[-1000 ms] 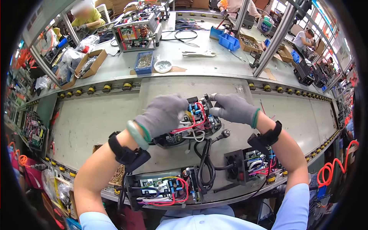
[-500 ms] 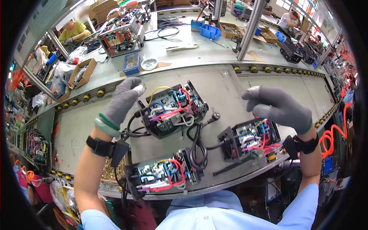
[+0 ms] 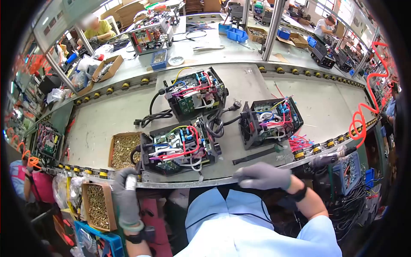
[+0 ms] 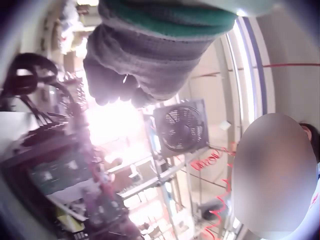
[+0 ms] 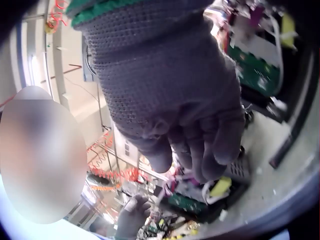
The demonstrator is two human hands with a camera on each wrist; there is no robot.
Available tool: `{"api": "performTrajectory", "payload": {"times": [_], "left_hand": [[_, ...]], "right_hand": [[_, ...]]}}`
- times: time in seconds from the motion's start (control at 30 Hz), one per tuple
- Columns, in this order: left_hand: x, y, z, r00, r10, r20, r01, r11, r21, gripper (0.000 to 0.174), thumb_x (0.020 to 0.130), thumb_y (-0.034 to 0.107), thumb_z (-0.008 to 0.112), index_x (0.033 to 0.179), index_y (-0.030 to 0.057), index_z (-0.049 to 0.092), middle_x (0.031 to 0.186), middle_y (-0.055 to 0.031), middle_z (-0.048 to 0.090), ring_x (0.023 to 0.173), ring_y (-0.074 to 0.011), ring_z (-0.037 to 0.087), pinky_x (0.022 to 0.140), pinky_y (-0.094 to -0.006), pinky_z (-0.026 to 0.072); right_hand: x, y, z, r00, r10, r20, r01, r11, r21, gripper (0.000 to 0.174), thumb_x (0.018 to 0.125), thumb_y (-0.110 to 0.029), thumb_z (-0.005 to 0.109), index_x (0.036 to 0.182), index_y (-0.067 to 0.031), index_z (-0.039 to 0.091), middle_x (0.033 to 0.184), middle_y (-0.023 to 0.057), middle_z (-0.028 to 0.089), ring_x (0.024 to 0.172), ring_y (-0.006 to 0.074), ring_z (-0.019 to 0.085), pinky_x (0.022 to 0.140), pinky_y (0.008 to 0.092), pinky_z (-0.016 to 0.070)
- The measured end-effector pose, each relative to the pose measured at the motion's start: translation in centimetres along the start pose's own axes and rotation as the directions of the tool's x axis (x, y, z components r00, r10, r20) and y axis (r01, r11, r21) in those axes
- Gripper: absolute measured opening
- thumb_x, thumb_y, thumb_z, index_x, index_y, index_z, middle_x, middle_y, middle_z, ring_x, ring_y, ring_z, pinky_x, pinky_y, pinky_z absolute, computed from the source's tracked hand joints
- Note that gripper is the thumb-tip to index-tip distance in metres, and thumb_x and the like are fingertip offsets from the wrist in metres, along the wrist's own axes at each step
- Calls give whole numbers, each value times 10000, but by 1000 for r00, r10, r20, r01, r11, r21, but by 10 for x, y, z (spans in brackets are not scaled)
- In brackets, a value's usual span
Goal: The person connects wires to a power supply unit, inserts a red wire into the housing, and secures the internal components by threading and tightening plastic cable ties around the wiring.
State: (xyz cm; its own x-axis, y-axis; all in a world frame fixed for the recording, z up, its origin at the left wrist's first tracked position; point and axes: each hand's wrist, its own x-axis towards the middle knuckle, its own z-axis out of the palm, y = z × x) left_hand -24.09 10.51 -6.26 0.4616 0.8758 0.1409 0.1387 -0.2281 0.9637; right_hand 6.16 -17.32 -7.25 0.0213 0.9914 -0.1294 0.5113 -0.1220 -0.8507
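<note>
My left hand (image 3: pixel 127 201), in a grey glove, hangs at the front edge of the bench beside the near-left unit, fingers pointing up and away from me. The gloved right hand (image 3: pixel 264 176) hovers by the front edge below a black strip (image 3: pixel 254 156). In the right wrist view its fingers (image 5: pixel 200 145) hang loosely bent around nothing. Three black-cased electrical units with exposed wiring lie on a grey board: a far one (image 3: pixel 201 94), a near-left one (image 3: pixel 177 150) and a right one (image 3: pixel 272 120). A black power cord (image 3: pixel 216 124) lies bundled between them.
A box of brass-coloured small parts (image 3: pixel 124 150) sits left of the units; another such box (image 3: pixel 97 205) stands lower, off the bench. Rollers line the bench edges. An orange coiled hose (image 3: pixel 359 124) hangs at right. Across the rail are a blue bin (image 3: pixel 159 60) and a larger open-framed unit (image 3: pixel 150 36).
Both hands left the far unit, spread apart, then came back to the bench's front edge. The far unit now sits farther back on the board, and the view has shifted.
</note>
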Motion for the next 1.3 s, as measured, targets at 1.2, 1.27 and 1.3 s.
{"api": "performTrajectory", "payload": {"times": [1.2,1.27,1.3], "left_hand": [[-55,-68,247,524,299,798,-419,906,-64,191,859,87,656,1029,2,636,838,-73,662,812,-196,657,707,-307,516],[-67,-60,248,623,376,686,-340,920,-195,269,819,164,705,1060,55,658,937,-133,681,880,-325,655,772,-395,511],[-63,-57,246,576,423,699,-409,890,-202,349,753,111,707,1093,44,658,996,-145,685,921,-336,659,814,-408,516]], "right_hand": [[-219,83,48,472,470,-745,-880,295,-372,113,808,-237,603,771,-168,684,752,89,669,657,325,657,504,482,468],[-221,97,65,452,505,-735,-875,91,-476,152,806,-316,586,715,-239,679,696,67,658,626,293,652,466,469,412],[-221,97,66,247,673,-697,-967,129,-219,239,794,-392,646,820,-165,716,903,125,718,808,293,708,667,469,529]]}}
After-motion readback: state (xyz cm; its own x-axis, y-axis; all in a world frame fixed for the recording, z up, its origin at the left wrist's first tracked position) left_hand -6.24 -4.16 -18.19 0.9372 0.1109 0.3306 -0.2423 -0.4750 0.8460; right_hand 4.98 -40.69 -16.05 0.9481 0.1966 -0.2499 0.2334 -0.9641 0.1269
